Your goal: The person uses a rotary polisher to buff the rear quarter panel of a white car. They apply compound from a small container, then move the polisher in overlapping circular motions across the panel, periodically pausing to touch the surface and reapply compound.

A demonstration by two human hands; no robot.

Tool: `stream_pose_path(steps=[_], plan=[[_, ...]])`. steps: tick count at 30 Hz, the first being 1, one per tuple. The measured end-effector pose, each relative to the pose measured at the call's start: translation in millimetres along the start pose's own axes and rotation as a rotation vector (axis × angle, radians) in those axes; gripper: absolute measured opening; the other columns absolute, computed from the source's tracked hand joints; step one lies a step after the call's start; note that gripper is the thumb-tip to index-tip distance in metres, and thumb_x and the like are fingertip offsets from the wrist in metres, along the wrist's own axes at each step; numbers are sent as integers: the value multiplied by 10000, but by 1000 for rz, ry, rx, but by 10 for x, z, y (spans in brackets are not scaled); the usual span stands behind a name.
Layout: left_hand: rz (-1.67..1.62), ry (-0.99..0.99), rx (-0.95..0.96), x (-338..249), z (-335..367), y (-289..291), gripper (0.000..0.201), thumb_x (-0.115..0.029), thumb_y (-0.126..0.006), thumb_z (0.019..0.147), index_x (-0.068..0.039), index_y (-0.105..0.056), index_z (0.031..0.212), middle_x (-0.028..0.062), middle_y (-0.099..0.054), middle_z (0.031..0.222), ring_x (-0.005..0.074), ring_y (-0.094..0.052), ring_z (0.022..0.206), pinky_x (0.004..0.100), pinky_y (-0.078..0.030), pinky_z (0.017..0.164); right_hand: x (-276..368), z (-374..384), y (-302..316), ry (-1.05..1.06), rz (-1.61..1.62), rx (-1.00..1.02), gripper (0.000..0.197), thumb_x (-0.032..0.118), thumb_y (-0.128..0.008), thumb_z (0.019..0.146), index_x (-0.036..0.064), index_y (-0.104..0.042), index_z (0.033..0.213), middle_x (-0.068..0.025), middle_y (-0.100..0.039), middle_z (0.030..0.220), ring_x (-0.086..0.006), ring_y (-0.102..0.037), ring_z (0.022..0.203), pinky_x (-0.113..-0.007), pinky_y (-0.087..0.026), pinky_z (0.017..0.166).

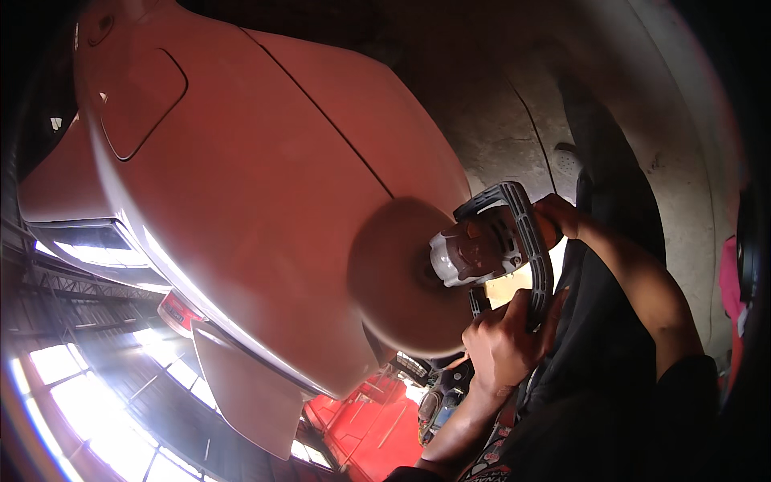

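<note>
A power polisher with a silver head and a dark body lies against a dull red car body panel. Its broad round pad is blurred, as if spinning, and meets the panel near its edge. My left hand is closed around the lower end of the black D-shaped handle. Farther up, my right hand wraps the rear of the polisher's body; the handle partly hides its fingers. A dark seam runs down the panel toward the pad.
A red tin rests by the car's edge near a window. A pale panel juts out below. Another bright red vehicle stands beyond. Concrete floor lies past the panel. Pink cloth shows at the right.
</note>
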State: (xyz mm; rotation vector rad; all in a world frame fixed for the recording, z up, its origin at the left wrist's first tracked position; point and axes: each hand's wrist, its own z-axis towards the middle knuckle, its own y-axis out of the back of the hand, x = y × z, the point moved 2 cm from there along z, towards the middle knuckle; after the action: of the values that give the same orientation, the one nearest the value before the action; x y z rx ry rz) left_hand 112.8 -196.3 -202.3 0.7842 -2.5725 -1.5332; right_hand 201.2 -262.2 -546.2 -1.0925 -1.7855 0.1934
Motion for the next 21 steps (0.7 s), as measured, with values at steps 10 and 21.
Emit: stream_pose_path(steps=[10, 21], plan=[[54, -2, 74, -48, 592, 287, 307, -338, -773, 912, -112, -611, 781, 50, -569, 519, 231, -611, 443, 361, -445, 423, 312, 321, -27, -81, 306, 113, 534, 429, -421, 1108, 7, -740, 1030, -80, -748, 920, -110, -652, 878, -346, -514, 828], [22, -98, -17, -43, 158, 32, 250, -300, -749, 943, -69, -682, 1012, 39, -619, 556, 226, -590, 429, 363, -452, 454, -68, -121, -512, -137, 458, 85, 624, 561, -359, 1096, 52, -694, 1230, -55, -732, 1117, -110, -646, 1001, -318, -487, 946]])
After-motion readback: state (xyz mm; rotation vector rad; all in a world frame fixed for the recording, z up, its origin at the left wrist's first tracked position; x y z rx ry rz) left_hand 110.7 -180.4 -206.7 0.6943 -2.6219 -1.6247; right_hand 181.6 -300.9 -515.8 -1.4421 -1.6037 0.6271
